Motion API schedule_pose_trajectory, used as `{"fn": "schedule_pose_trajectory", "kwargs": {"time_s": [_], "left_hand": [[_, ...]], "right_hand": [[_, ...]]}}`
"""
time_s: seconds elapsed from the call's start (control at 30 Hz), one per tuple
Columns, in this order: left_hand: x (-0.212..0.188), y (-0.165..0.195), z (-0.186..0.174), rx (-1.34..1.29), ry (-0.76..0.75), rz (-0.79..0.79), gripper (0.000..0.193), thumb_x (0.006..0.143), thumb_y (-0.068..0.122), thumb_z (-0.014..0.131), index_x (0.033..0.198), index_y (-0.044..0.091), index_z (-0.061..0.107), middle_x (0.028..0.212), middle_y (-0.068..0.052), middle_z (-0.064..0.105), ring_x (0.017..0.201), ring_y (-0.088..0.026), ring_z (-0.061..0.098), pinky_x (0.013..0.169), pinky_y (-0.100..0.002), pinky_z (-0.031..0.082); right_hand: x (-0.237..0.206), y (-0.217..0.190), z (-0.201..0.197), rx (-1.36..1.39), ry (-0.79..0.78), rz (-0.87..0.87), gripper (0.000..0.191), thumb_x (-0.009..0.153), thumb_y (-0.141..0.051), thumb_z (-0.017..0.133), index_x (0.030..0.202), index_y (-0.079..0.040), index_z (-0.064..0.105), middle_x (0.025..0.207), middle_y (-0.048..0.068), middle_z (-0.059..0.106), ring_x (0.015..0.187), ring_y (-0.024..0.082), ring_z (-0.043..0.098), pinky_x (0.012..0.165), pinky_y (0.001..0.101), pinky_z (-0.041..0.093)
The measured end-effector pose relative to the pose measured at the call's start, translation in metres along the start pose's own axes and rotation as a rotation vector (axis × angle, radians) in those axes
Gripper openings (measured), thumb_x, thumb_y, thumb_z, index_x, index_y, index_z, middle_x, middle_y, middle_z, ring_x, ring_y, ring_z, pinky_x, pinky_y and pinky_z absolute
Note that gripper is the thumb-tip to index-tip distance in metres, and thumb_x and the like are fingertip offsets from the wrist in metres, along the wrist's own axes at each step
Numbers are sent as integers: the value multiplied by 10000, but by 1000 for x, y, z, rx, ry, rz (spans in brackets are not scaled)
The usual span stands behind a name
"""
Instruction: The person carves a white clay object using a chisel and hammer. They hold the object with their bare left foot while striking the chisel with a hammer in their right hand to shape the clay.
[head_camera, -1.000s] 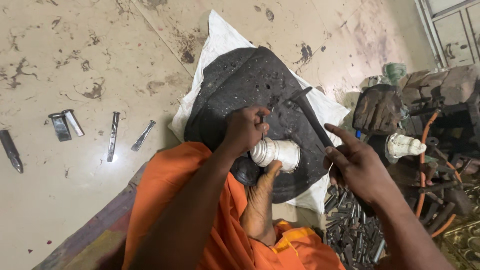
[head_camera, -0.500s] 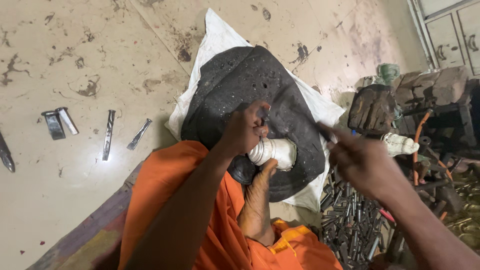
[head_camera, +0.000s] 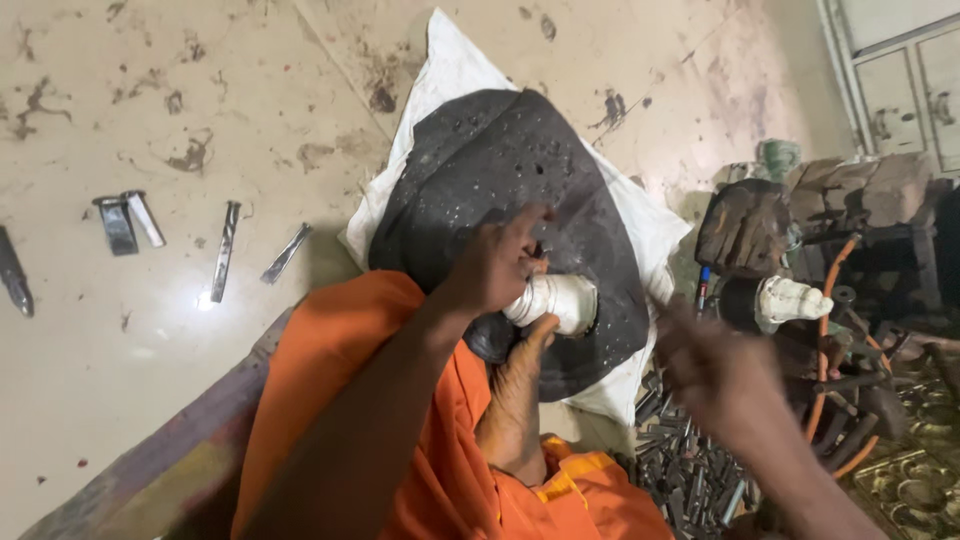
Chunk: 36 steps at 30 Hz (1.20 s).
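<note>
My left hand (head_camera: 492, 265) grips a short white cylinder (head_camera: 556, 301), wrapped in cloth or tape, and holds it against a round black pad (head_camera: 490, 170). The pad lies on a white sack (head_camera: 440, 70) spread on the floor. A bare foot (head_camera: 515, 395) presses up under the cylinder from below. My right hand (head_camera: 720, 375) is blurred, low at the right, over a heap of dark metal bits (head_camera: 690, 470); I cannot see anything in it. Orange cloth (head_camera: 350, 400) covers my lap and leg.
Several flat metal chisels and punches (head_camera: 225, 250) lie on the stained pale floor at left. At right sit a dark block (head_camera: 745, 225), a white shell-like lump (head_camera: 790, 300), an orange hose (head_camera: 825, 330) and cluttered tools. A grey cabinet (head_camera: 900, 70) stands top right.
My right hand has dropped from beside the cylinder down and to the right, toward the heap of metal bits. My left hand has stayed on the white cylinder.
</note>
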<state>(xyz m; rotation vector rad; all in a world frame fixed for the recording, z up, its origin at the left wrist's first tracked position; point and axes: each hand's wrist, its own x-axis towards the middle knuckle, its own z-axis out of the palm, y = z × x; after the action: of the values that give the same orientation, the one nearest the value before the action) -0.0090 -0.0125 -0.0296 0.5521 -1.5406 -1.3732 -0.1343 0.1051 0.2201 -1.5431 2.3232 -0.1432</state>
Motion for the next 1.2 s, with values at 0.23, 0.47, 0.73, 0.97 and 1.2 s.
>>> {"fn": "schedule_pose_trajectory", "kwargs": {"time_s": [0.23, 0.47, 0.73, 0.97, 1.2], "left_hand": [[-7, -3, 2, 30, -76, -43, 589, 897, -47, 683, 1433, 105, 493, 746, -169, 687, 650, -279, 729, 526, -365, 522], [-10, 10, -3, -55, -83, -8, 599, 874, -71, 654, 1424, 93, 482, 878, -183, 734, 840, -276, 783, 640, -356, 610], [-15, 21, -1, -55, -66, -96, 564, 870, -9, 726, 1387, 91, 524, 866, -176, 734, 809, -270, 777, 671, -352, 593], [-19, 12, 6, 317, 12, 399, 410, 856, 56, 700, 1204, 173, 516, 1251, -253, 687, 971, -272, 726, 794, -382, 555], [-22, 15, 11, -14, -111, -101, 530, 879, -53, 654, 1363, 124, 530, 936, -72, 720, 851, -185, 753, 743, -301, 601]], "right_hand": [[-27, 21, 14, 73, 158, -21, 442, 1042, -130, 576, 1484, -132, 592, 674, 22, 641, 515, 56, 515, 465, 259, 431], [-42, 35, 28, 99, 346, -159, 481, 1044, -48, 596, 1522, -71, 553, 794, 59, 682, 594, 81, 559, 551, 253, 468], [-52, 37, 36, -62, 243, -216, 477, 934, -20, 653, 1407, -51, 602, 880, 156, 769, 623, 139, 701, 549, 319, 567], [-63, 47, 39, 36, 262, -214, 500, 923, -5, 604, 1415, -89, 588, 814, 146, 704, 679, 234, 671, 609, 326, 552], [-71, 52, 39, 21, 173, -268, 518, 940, -28, 664, 1449, -72, 575, 715, 128, 621, 537, 243, 591, 524, 368, 489]]}}
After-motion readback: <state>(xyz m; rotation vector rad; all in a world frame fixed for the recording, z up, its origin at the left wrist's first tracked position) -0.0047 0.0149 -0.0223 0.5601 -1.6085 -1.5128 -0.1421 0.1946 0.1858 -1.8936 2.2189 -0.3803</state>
